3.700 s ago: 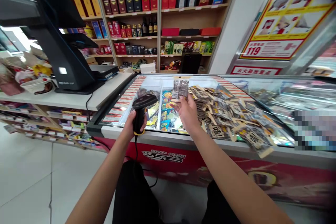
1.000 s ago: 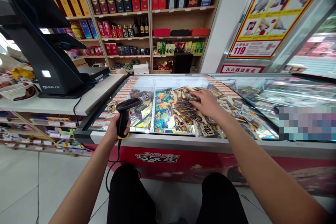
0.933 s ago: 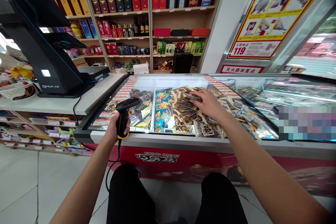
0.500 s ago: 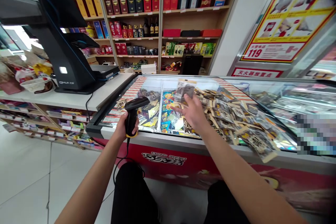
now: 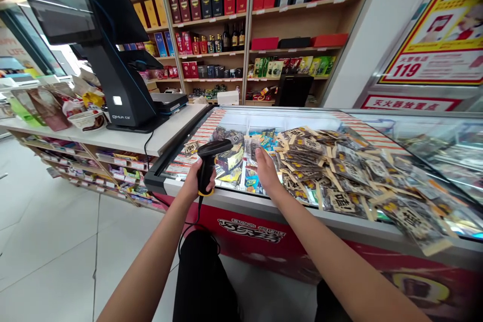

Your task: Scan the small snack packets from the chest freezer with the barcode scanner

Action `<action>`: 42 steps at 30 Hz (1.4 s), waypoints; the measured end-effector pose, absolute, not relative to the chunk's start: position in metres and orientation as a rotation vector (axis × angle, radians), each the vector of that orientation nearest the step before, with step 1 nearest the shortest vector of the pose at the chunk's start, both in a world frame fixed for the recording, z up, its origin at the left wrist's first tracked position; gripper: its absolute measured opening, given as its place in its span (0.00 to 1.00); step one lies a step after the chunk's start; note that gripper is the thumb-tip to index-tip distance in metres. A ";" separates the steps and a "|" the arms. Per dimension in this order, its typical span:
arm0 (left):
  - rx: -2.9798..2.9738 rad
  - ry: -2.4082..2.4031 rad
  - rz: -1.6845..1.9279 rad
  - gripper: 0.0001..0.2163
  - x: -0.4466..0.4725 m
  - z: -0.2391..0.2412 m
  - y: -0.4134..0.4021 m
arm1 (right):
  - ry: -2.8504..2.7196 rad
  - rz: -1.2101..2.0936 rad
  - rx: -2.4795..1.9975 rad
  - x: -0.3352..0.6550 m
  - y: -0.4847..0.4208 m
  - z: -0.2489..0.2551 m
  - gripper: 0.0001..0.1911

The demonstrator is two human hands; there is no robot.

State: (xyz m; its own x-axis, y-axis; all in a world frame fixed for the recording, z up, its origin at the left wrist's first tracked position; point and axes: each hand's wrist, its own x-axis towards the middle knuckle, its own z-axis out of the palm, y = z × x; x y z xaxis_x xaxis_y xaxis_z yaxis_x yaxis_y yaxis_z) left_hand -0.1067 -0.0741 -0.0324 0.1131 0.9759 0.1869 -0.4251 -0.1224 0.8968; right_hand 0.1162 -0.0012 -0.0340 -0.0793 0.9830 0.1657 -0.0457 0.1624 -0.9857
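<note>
My left hand [image 5: 197, 179] is wrapped round the grip of a black barcode scanner [image 5: 214, 148], whose head points right. Its cord hangs down in front of the freezer. In my right hand [image 5: 267, 170] is a small snack packet [image 5: 250, 147], pinched at its right edge and turned so that its printed back panel shows. The scanner's head and the packet are a short gap apart, above the glass top. A large heap of similar snack packets [image 5: 324, 161] lies right of my right hand, some hanging over the front edge. One more packet [image 5: 191, 149] lies left of the scanner.
Beneath the hands is a chest freezer [image 5: 249, 193] with a glass top and goods inside. A counter [image 5: 166, 138] at left carries a checkout terminal [image 5: 132, 95] and a bowl [image 5: 87, 119]. Shelves [image 5: 211, 20] of boxes and bottles stand behind.
My right hand has brought its packet left and slightly down, closer to the scanner, with the panel now facing the scanner. The view has turned left; the scanner stays in my left hand.
</note>
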 end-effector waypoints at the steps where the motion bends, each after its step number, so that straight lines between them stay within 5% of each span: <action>1: 1.061 0.707 1.379 0.26 -0.107 -0.032 -0.074 | -1.299 1.155 -1.029 0.117 -0.001 -0.035 0.49; 16: 1.015 0.695 1.294 0.25 -0.108 -0.030 -0.072 | -1.311 1.182 -1.057 0.119 0.000 -0.033 0.45; 23: 0.930 0.675 1.682 0.25 -0.099 -0.030 -0.077 | -1.602 1.081 -1.143 0.114 0.012 -0.035 0.35; 32: 0.792 0.727 1.803 0.25 -0.094 -0.020 -0.072 | -2.006 0.795 -1.404 0.021 0.049 -0.008 0.48; 42: 0.782 0.728 1.744 0.26 -0.093 -0.022 -0.070 | -2.233 0.322 -1.257 0.029 0.028 -0.021 0.16</action>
State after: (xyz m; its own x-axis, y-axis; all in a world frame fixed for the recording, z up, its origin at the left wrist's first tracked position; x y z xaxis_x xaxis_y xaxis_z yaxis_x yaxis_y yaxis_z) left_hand -0.0926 -0.0699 -0.0219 -0.2440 0.9568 0.1583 -0.5607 -0.2724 0.7820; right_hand 0.0295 0.0283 -0.0208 -0.4100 0.8438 0.3462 0.7115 0.5334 -0.4574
